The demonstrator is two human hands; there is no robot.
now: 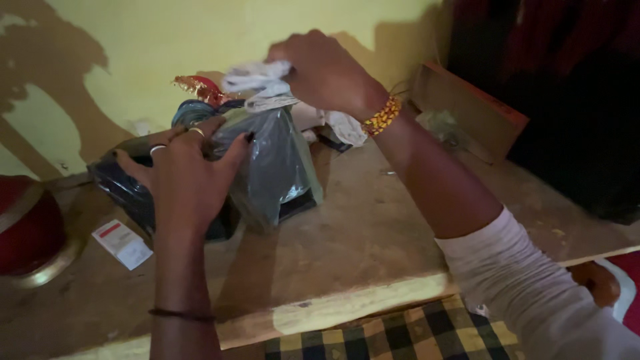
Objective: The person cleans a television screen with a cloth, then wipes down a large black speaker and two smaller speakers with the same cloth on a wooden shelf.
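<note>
Left hand (190, 175) lies flat, fingers spread wide, pressed on the near side of a dark plastic bag (270, 167); it steadies the bag and grips nothing. Right hand (323, 70) is above and behind it, closed round a bunch of white plastic (257, 83) at the top of the bag, knuckles up, beaded bracelet (382, 117) at the wrist.

Bag stands on the wooden shelf (373, 233), right under both hands, against the yellow wall (200, 40). Just left of the left hand sits a second black bundle (117, 183), touching the bag. A red-gold trinket (197, 85) shows just beyond the left fingertips.

Progress, as a judgement: the bag mouth looks gathered but not tied off or fully opened, so the handling at the top is mid-way; the bag has not left the shelf.

Hard to tell: what is in the bag, dim through the film. Whether the white plastic is part of the bag or a separate piece, cannot tell. A brown box (467, 110) right of the right forearm is partly in shadow. A red pot (27, 227) far left is cut by the frame edge. A small paper slip (123, 243) lies left of the left wrist.
</note>
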